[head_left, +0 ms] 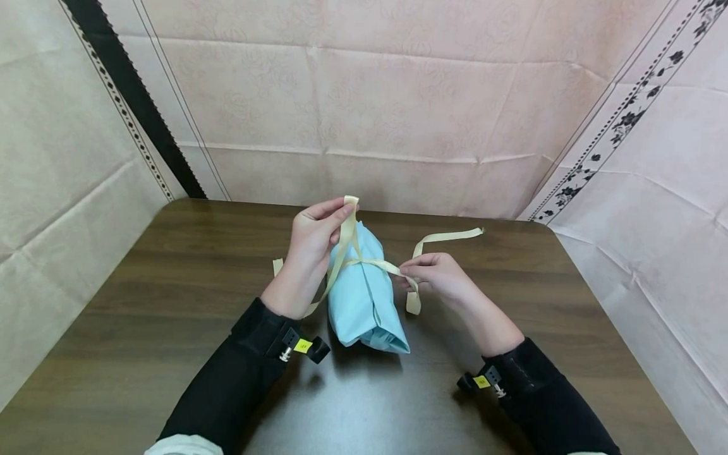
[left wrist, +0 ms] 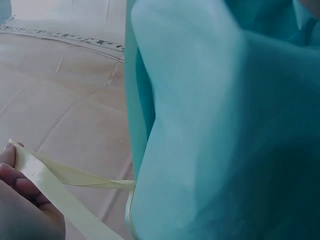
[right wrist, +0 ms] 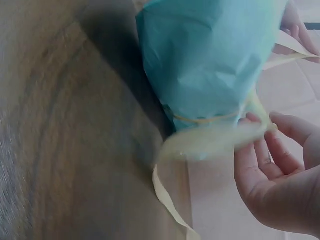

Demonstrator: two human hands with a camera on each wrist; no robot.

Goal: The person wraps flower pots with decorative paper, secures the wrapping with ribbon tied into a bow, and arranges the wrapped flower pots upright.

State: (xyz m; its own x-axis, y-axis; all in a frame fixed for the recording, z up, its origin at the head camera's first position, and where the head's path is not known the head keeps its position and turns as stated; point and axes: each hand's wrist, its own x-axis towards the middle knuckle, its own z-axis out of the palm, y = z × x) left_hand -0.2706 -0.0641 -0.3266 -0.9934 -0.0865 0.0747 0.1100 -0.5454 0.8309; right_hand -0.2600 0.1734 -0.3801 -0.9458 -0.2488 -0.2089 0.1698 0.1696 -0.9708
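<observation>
A light-blue paper-wrapped package [head_left: 364, 303] lies on the table with a cream ribbon [head_left: 372, 262] tied round its middle. Above its far left side, my left hand [head_left: 318, 237] pinches a folded loop of that ribbon between thumb and fingers. To the right of the package, my right hand [head_left: 438, 275] pinches the ribbon's other length, whose loose end trails on the table. In the right wrist view, the thumb and fingertips of my right hand [right wrist: 280, 175] meet on the ribbon [right wrist: 215, 140], which is blurred there. The left wrist view shows the package [left wrist: 210, 125] very close.
The brown wooden table [head_left: 170, 354] has rounded far corners. Behind it hangs a pale, creased patterned cloth [head_left: 398, 107], and similar cloth hangs at both sides. A short ribbon end [head_left: 277, 266] shows left of my left wrist.
</observation>
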